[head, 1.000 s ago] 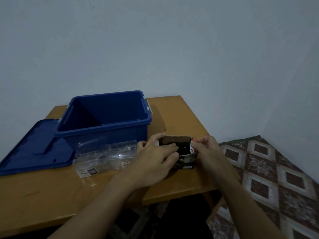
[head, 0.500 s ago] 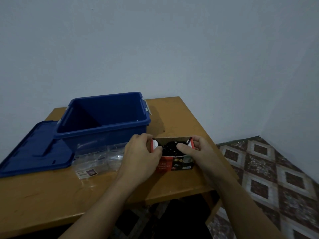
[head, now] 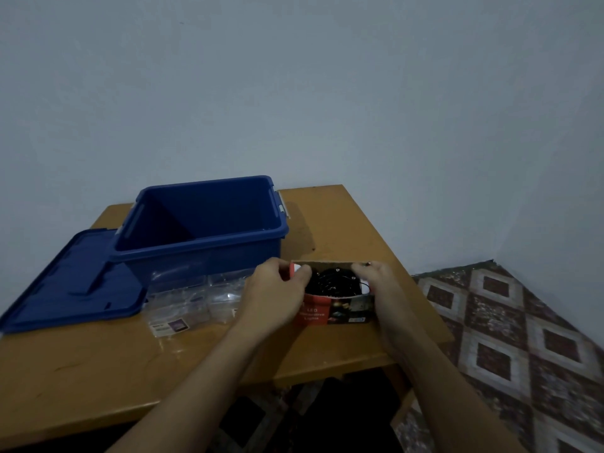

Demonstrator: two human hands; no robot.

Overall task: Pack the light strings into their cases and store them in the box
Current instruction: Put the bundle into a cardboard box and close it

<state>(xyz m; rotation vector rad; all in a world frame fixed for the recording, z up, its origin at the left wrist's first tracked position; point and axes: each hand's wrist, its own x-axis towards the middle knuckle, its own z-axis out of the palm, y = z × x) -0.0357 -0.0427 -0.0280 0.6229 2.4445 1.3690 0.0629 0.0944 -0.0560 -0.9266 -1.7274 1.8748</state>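
Note:
A red and dark cardboard case (head: 333, 310) stands on the wooden table (head: 98, 371), its top open. A black coiled light string (head: 330, 282) lies inside it. My left hand (head: 273, 299) grips the case's left end and pinches the small left flap. My right hand (head: 379, 282) holds the right end, fingers on the right flap. The open blue box (head: 202, 237) stands just behind and to the left of the case.
The blue lid (head: 68, 286) lies flat to the left of the box. Several clear plastic packets (head: 192, 295) lie in front of the box. The table's right edge drops to a patterned tiled floor (head: 510, 322). A plain wall rises behind.
My left hand has come off the case's top and moved to its left end flap. The right hand's fingers left the string and shifted to the right end. The coiled string now shows.

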